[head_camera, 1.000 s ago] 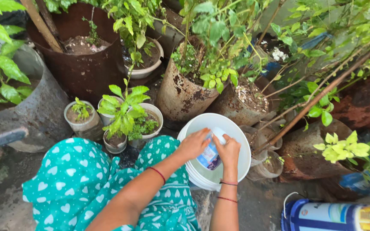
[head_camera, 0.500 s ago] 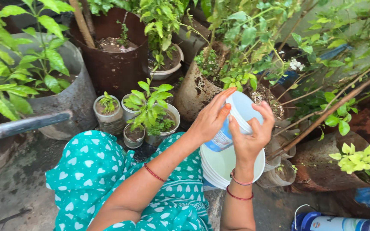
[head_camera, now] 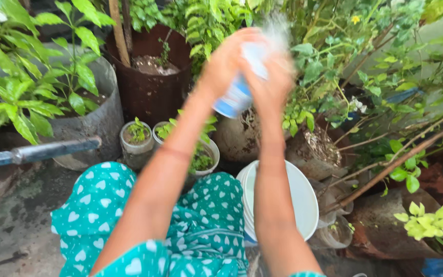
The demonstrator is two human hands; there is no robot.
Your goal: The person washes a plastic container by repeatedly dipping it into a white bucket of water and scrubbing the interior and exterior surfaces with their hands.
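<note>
Top centre: left hand (head_camera: 225, 61) and right hand (head_camera: 272, 84), both blurred, clasp a white-and-blue container (head_camera: 241, 87) before leafy branches (head_camera: 329, 46), above a white bucket (head_camera: 303, 205), rusty pots (head_camera: 152, 92) at left

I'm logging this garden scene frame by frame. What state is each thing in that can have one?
Left hand: raised, gripping the container, motion-blurred.
Right hand: raised, gripping the container, motion-blurred.
White and blue plastic container: held up between both hands; open or closed cannot be told.
White round plastic bucket: on the ground, open; inside looks bare.
Rusty brown metal drum planter: upright, filled with soil.
Small grey pot: upright, holding a seedling.
</note>
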